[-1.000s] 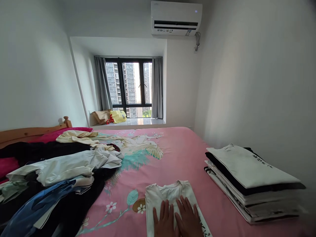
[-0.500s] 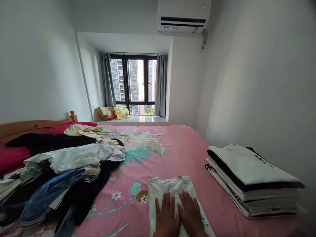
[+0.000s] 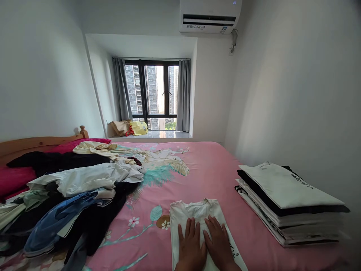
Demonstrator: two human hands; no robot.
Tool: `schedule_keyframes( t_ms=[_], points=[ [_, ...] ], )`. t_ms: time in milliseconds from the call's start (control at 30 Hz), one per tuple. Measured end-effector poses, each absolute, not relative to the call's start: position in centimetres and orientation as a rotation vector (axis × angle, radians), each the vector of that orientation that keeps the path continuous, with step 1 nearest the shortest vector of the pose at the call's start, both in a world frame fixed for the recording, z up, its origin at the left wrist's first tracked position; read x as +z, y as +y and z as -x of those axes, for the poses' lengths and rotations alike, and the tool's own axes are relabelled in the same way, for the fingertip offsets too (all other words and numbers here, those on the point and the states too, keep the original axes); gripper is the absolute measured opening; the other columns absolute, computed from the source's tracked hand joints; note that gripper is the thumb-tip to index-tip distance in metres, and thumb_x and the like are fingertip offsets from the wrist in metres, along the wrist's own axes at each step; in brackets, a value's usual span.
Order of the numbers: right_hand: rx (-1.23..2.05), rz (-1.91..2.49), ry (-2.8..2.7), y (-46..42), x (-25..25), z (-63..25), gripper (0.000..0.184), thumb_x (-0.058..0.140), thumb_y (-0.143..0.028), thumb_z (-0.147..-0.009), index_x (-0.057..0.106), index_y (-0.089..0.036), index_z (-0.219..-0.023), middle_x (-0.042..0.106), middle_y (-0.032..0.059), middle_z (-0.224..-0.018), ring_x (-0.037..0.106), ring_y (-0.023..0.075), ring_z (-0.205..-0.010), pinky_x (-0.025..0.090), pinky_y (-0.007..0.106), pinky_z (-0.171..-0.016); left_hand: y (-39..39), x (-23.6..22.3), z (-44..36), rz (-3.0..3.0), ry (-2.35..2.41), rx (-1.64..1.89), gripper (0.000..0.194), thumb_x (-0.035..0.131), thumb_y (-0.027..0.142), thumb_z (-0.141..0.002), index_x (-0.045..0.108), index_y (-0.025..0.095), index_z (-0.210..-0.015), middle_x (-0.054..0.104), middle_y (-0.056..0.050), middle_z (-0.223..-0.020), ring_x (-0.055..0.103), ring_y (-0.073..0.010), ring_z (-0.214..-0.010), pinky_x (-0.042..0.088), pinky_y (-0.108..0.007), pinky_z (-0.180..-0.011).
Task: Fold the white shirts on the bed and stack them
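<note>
Only the head camera here, looking down the length of a bed [image 3: 214, 169] with a pink flowered cover. Using the folded white t-shirt [image 3: 197, 212] as the landmark: it lies flat on the bed cover at the near edge of the shot, collar pointing away toward the window [image 3: 153, 94]. Both hands sit right on top of it, side by side and touching each other. The left hand [image 3: 190, 246] is flat, palm down, fingers spread a little over the shirt's left half. The right hand [image 3: 220, 244] is the same, spread flat on the right half, next to some dark print on the fabric. Neither one is gripping anything, just pressing on the cloth.

To the right of the shirt, well apart from it, there's a neat stack of folded clothes [image 3: 287, 203] by the wall, white piece on top. To the shirt's left is a messy pile of unfolded clothes [image 3: 73, 195], black, white and blue mixed together. Way beyond the shirt, some bags [image 3: 129, 128] sit on the window ledge, and an air conditioner [image 3: 210, 17] hangs high on the wall.
</note>
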State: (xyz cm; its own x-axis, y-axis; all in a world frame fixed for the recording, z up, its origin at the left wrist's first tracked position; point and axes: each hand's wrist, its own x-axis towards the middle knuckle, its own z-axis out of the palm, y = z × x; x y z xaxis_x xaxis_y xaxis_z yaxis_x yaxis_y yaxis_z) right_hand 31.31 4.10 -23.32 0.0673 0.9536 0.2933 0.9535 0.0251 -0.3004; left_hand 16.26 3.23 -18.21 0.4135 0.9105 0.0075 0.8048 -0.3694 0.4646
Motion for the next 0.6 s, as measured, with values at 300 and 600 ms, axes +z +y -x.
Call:
schedule_keyframes(
  t_ms=[300, 600],
  points=[
    [-0.04, 1.911, -1.866, 4.2, -23.62, -31.4, 0.047, 0.034, -0.038, -0.089, 0.049, -0.025, -0.131, 0.043, 0.0026, -0.14, 0.033, 0.0221, -0.133, 0.018, 0.05, -0.112, 3.26, -18.37, -16.39, -2.289, 1.471, 0.389, 0.068, 0.024, 0.059, -0.086, 0.021, 0.024, -0.145, 0.008, 0.0, -0.153, -0.004, -0.0226, -0.141, -0.015, -0.051, -0.11],
    [-0.031, 1.912, -1.865, 4.18, -23.56, -31.37, 0.047, 0.033, -0.038, -0.089, 0.049, -0.024, -0.131, 0.042, 0.0027, -0.141, 0.031, 0.0217, -0.133, 0.016, 0.049, -0.112, 3.3, -18.4, -16.37, -2.285, 1.477, 0.4, 0.068, 0.027, 0.059, -0.085, 0.022, 0.024, -0.144, 0.009, -0.001, -0.153, -0.003, -0.022, -0.141, -0.017, -0.05, -0.11]
  ],
)
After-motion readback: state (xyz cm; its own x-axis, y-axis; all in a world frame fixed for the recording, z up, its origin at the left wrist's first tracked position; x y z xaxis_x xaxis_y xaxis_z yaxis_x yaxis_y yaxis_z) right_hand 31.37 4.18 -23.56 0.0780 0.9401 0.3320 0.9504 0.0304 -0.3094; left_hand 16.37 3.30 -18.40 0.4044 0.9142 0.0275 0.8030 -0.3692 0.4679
